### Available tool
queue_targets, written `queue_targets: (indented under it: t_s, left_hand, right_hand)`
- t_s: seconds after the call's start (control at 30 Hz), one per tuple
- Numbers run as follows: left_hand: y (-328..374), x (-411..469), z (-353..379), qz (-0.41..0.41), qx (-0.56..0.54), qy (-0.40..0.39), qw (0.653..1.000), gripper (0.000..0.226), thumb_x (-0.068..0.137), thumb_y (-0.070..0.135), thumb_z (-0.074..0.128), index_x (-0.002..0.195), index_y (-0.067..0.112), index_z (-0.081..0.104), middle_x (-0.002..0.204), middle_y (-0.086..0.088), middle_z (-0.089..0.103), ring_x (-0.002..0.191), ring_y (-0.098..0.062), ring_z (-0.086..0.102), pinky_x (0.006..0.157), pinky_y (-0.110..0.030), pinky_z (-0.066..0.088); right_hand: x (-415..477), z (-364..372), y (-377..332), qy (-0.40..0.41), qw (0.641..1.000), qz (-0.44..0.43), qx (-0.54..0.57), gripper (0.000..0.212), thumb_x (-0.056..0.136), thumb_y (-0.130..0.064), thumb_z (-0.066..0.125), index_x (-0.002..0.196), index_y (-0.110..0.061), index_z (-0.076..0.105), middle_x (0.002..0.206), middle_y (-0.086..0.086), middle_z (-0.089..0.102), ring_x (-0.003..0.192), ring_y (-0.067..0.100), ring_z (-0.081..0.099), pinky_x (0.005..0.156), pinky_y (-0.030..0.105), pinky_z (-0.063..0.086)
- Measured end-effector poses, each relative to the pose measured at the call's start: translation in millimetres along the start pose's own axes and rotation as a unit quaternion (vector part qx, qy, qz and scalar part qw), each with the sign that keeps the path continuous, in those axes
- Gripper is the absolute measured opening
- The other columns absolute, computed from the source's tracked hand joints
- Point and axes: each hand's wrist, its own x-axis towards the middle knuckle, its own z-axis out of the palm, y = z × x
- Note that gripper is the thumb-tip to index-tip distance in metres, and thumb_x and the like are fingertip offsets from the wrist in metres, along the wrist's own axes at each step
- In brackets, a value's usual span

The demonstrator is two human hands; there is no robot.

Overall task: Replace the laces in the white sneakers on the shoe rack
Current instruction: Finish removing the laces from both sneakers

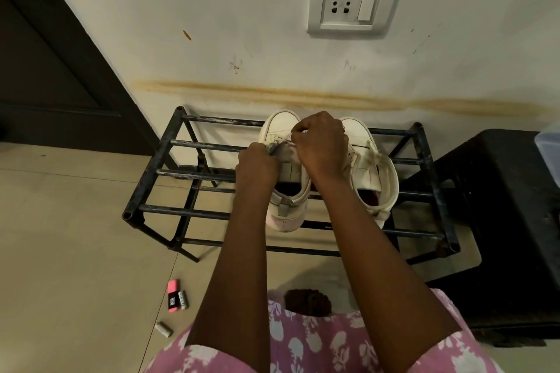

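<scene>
You were at the lacing stage on the left-hand sneaker [286, 218], which sat beside its mate, toes to the wall, on the top bars of the black shoe rack [169, 142] in the middle of the frame. Your left hand [256, 162] lay over that shoe's tongue, fingers curled tight and pinching a bunched bit of the pale lace [284, 139] at the eyelets. Just to its right, your right hand [321, 142] was bent over the toe end, fingertips pressed together on a strand of the same lace; what lay under the knuckles I could not tell. Nor could I tell whether the lace was coming out or going in. Either way, the next move would call for a steady pull through one eyelet while the other hand pinned the shoe. The right-hand sneaker [375, 179] stood untouched, showing what looked like a frayed lace.
</scene>
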Motion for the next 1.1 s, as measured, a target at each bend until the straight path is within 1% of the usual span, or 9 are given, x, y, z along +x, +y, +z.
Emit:
queue_targets:
  t_s: [0.1, 0.27, 0.5, 0.57, 0.7, 0.8, 0.9, 0.97, 1.1]
  left_hand:
    - [0.0, -0.5, -0.5, 0.004, 0.006, 0.001, 1.000, 0.026, 0.087, 0.005, 0.045, 0.105, -0.009, 0.058, 0.107, -0.028, 0.058, 0.097, -0.039, 0.056, 0.070, -0.032, 0.038]
    - [0.7, -1.2, -0.3, -0.002, 0.005, -0.002, 1.000, 0.027, 0.087, 0.005, 0.044, 0.106, -0.008, 0.058, 0.109, -0.027, 0.058, 0.099, -0.038, 0.056, 0.071, -0.031, 0.038]
    - [2.0, -3.9, -1.7, 0.002, 0.003, 0.004, 1.000, 0.025, 0.088, 0.004, 0.044, 0.105, -0.010, 0.058, 0.110, -0.027, 0.058, 0.101, -0.039, 0.055, 0.076, -0.034, 0.040]
    - [2.1, -3.7, -1.9, 0.000, 0.002, 0.004, 1.000, 0.026, 0.088, 0.003, 0.044, 0.105, -0.009, 0.058, 0.110, -0.027, 0.058, 0.101, -0.039, 0.055, 0.077, -0.035, 0.042]
    - [3.1, -5.1, -2.5, 0.002, 0.007, 0.005, 1.000, 0.026, 0.088, 0.003, 0.044, 0.107, -0.009, 0.058, 0.110, -0.026, 0.058, 0.101, -0.038, 0.055, 0.072, -0.032, 0.038]
    - [4.9, -6.4, -2.7, 0.002, 0.010, 0.004, 1.000, 0.026, 0.089, 0.003, 0.044, 0.107, -0.008, 0.058, 0.109, -0.025, 0.059, 0.099, -0.036, 0.056, 0.071, -0.032, 0.038]
    - [5.3, -5.7, -2.9, 0.000, 0.016, -0.001, 1.000, 0.027, 0.091, 0.005, 0.042, 0.107, -0.007, 0.059, 0.109, -0.024, 0.059, 0.099, -0.035, 0.056, 0.072, -0.032, 0.039]
    - [4.8, -5.3, -2.9, -0.001, 0.014, -0.002, 1.000, 0.026, 0.091, 0.006, 0.042, 0.106, -0.005, 0.060, 0.109, -0.024, 0.059, 0.098, -0.035, 0.057, 0.073, -0.034, 0.041]
    - [4.1, -5.1, -2.4, 0.003, 0.006, -0.003, 1.000, 0.026, 0.090, 0.007, 0.042, 0.104, -0.005, 0.061, 0.106, -0.024, 0.060, 0.095, -0.035, 0.058, 0.072, -0.034, 0.042]
  right_hand:
    - [4.3, -4.7, 3.7, 0.035, 0.997, 0.050, 0.053, 0.023, 0.082, -0.010, 0.055, 0.084, -0.017, 0.076, 0.100, 0.004, 0.070, 0.094, 0.029, 0.062, 0.084, 0.042, 0.051]
    - [14.0, -14.6, 13.5, 0.105, 0.988, 0.099, 0.046, 0.026, 0.083, -0.008, 0.051, 0.082, -0.015, 0.076, 0.091, 0.009, 0.070, 0.084, 0.031, 0.064, 0.073, 0.044, 0.055]
    - [21.4, -33.0, 29.9, 0.164, 0.976, 0.140, 0.023, 0.026, 0.084, -0.004, 0.049, 0.088, -0.010, 0.075, 0.097, 0.013, 0.068, 0.089, 0.034, 0.063, 0.077, 0.045, 0.055]
    - [23.4, -35.5, 29.7, 0.131, 0.983, 0.125, 0.024, 0.025, 0.085, -0.003, 0.050, 0.090, -0.008, 0.075, 0.097, 0.013, 0.069, 0.090, 0.032, 0.064, 0.077, 0.043, 0.055]
    - [24.1, -36.5, 17.1, -0.016, 0.999, 0.050, -0.002, 0.021, 0.081, -0.010, 0.062, 0.099, -0.012, 0.073, 0.104, 0.009, 0.069, 0.104, 0.029, 0.059, 0.089, 0.038, 0.050]
    - [15.9, -29.6, 3.0, -0.084, 0.995, 0.006, -0.056, 0.033, 0.081, -0.020, 0.065, 0.114, -0.021, 0.066, 0.123, 0.005, 0.057, 0.121, 0.029, 0.045, 0.097, 0.038, 0.039]
    - [5.0, -14.2, -7.3, -0.132, 0.981, -0.075, -0.120, 0.034, 0.084, -0.028, 0.063, 0.118, -0.024, 0.064, 0.128, 0.004, 0.050, 0.126, 0.030, 0.037, 0.101, 0.040, 0.032]
    - [-1.3, 0.0, -7.8, -0.143, 0.972, -0.098, -0.159, 0.031, 0.087, -0.027, 0.059, 0.116, -0.021, 0.066, 0.125, 0.006, 0.052, 0.122, 0.031, 0.042, 0.099, 0.041, 0.035]
    - [-6.2, 12.9, -4.8, -0.067, 0.975, -0.121, -0.176, 0.025, 0.090, -0.017, 0.052, 0.107, -0.017, 0.071, 0.109, 0.007, 0.064, 0.107, 0.029, 0.054, 0.085, 0.035, 0.044]
